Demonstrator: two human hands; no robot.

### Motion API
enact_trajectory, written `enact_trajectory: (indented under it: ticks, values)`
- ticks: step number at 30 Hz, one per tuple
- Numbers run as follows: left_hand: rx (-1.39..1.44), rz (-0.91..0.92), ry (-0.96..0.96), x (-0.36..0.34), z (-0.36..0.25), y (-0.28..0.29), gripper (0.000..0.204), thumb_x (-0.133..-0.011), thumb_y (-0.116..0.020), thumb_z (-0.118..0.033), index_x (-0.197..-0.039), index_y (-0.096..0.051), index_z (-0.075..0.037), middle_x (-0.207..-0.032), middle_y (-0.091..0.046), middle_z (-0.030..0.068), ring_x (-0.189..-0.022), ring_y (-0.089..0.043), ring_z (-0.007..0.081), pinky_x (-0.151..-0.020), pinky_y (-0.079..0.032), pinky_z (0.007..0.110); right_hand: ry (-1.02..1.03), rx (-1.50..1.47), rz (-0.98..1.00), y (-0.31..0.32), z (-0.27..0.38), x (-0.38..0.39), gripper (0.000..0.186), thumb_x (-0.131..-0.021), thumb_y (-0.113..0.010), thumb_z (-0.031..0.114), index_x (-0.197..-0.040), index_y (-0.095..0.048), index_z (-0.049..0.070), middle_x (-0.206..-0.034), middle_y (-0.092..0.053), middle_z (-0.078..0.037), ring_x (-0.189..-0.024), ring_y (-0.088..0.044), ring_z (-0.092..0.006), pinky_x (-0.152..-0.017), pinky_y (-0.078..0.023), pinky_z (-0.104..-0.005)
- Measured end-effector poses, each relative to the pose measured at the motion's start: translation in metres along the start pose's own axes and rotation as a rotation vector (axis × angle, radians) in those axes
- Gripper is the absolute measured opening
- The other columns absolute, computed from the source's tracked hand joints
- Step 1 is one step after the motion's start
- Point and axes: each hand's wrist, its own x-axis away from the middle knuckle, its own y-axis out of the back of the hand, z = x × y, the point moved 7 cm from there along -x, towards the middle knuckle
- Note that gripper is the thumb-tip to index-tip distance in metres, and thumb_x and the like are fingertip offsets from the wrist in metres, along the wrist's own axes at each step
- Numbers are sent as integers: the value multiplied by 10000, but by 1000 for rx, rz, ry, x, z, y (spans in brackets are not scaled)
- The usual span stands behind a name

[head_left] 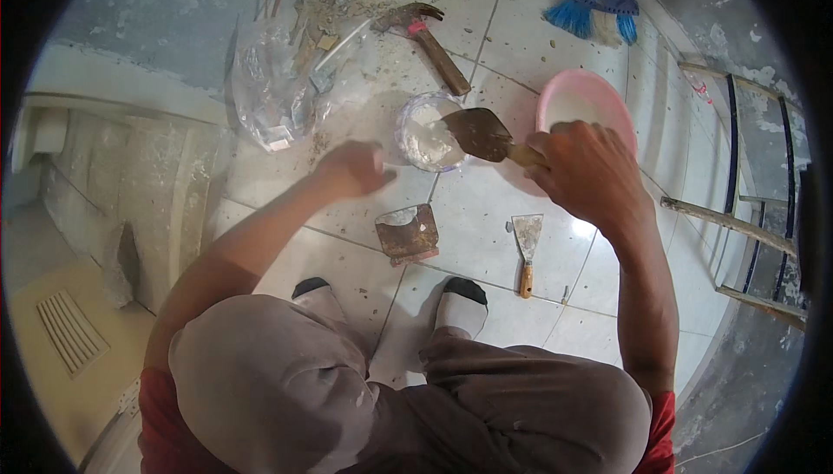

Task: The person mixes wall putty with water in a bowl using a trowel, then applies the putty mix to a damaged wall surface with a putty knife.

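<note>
My right hand [580, 170] grips the wooden handle of a trowel [482, 131], whose dark blade is over a round tub [421, 140] of white paste. A pink basin [581, 84] with pale liquid stands behind that hand. My left hand [351, 170], slightly blurred, hovers left of the tub with fingers loosely bent and thumb apart, holding nothing that I can see. Between my feet and the tub lies a rusty scraper plate [408, 240] with pale residue on it. A putty knife [527, 253] with a wooden handle lies to the right.
A claw hammer [442, 62], a crumpled plastic bag [273, 92] and scattered rubble [334, 19] lie on the tiled floor. A blue broom [590, 14] is at the back right, a ladder [729, 222] along the right wall. A beige panel with slats [69, 326] is at the left.
</note>
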Motion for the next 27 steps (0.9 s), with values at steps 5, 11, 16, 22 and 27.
enact_trajectory:
  ticks: [5, 11, 16, 22, 27]
  values:
    - [-369, -49, -214, 69, -53, -38, 806, -751, -683, -581, -1302, -483, -29, -1256, -510, 215, -1162, -527, 356, -905, -456, 475, -88, -235, -67, -18, -14, 15, 209, -789, -730, 164, -977, -735, 72, -741, -688, -166, -691, -669, -303, -704, -519, -415]
    - [-515, -53, -426, 88, -66, -74, 1044, -723, -680, -645, -1463, -295, -18, -1335, -427, 239, -1272, -410, 389, -1034, -310, 496, -48, -217, -47, -27, 4, 12, 154, -831, -689, 208, -849, -723, 59, -707, -663, -169, -683, -666, -335, -671, -519, -439]
    - [-521, -27, -469, 95, -72, -78, 999, -709, -750, -550, -1427, -330, 3, -1301, -438, 235, -1208, -442, 397, -1025, -324, 508, 15, -183, -130, -13, 7, 9, 122, -804, -671, 157, -785, -713, 45, -676, -650, -170, -681, -672, -339, -646, -526, -436]
    - [-268, -176, -359, 91, -66, -61, 840, -818, -626, -597, -1339, -424, 30, -1249, -473, 227, -1151, -477, 379, -1012, -346, 487, 54, -54, -141, -8, 20, -5, 135, -782, -684, 165, -762, -705, 34, -684, -654, -169, -692, -673, -334, -662, -526, -442]
    - [-338, -321, -380, 90, -65, -39, 751, -815, -654, -564, -1247, -493, 29, -1220, -484, 215, -1141, -480, 380, -1009, -349, 509, 22, -209, 1, -22, -1, -4, 195, -802, -710, 204, -866, -723, 20, -742, -685, -169, -664, -667, -312, -690, -528, -421]
